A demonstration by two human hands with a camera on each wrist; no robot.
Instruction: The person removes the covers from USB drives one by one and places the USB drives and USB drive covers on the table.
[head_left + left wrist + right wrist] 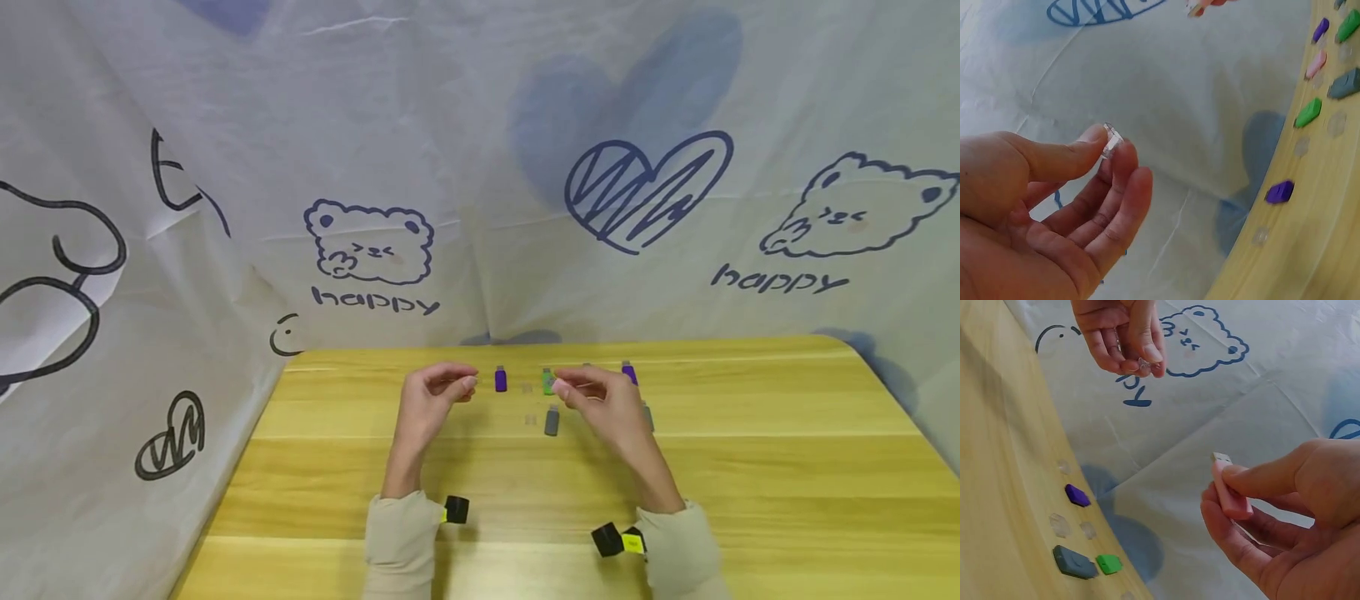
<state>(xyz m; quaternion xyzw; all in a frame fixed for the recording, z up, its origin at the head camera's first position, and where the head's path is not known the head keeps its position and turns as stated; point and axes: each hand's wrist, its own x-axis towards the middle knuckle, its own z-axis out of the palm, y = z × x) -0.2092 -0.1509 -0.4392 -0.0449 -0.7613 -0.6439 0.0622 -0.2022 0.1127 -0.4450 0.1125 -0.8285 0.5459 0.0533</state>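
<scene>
My left hand point(431, 404) pinches a small clear plastic cap point(1112, 141) between thumb and fingertips, raised above the table. In the right wrist view, my right hand point(1279, 515) holds a pink USB flash drive point(1231, 492) between thumb and fingers, its metal plug bare and pointing up and away. The hands are apart, and the cap and drive do not touch. Between them on the table lie a purple flash drive point(501, 380), a green flash drive point(547, 382) and a grey flash drive point(552, 422).
Beyond my right hand lie another purple drive point(629, 372) and a grey one point(648, 417), partly hidden. Another pink drive point(1316, 64) shows in the left wrist view. Several clear caps point(1059, 525) lie among the drives on the wooden table point(315, 467). A printed cloth point(480, 167) hangs behind.
</scene>
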